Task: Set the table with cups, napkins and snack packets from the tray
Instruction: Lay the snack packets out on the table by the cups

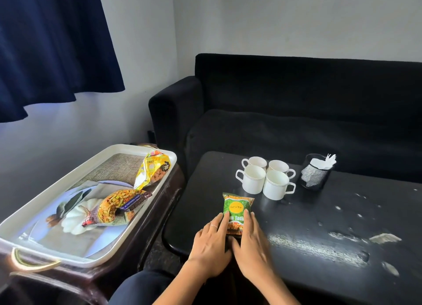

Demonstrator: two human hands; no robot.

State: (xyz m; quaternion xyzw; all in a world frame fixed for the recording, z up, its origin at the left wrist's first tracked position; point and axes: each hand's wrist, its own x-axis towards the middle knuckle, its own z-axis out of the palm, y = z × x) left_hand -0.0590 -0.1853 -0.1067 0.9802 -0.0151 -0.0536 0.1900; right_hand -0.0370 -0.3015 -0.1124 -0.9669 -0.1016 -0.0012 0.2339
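A green snack packet (237, 207) lies flat on the black table (319, 224) near its left front edge. My left hand (211, 245) and my right hand (250, 247) rest on its near end, one at each side, fingers spread over it. Behind the packet stand several white cups (266, 178) in a tight cluster. To their right is a black holder with white napkins (316, 171). The white tray (29, 220) sits on a side stand at the left. In it lie a yellow packet (150, 171) and an orange mixed-snack packet (116, 204).
A black sofa (296, 103) runs behind the table. A dark blue curtain (50, 42) hangs at the upper left. The tray has a brass handle (32, 262) at its near end. The table's surface is worn and flaked at the right (386, 237).
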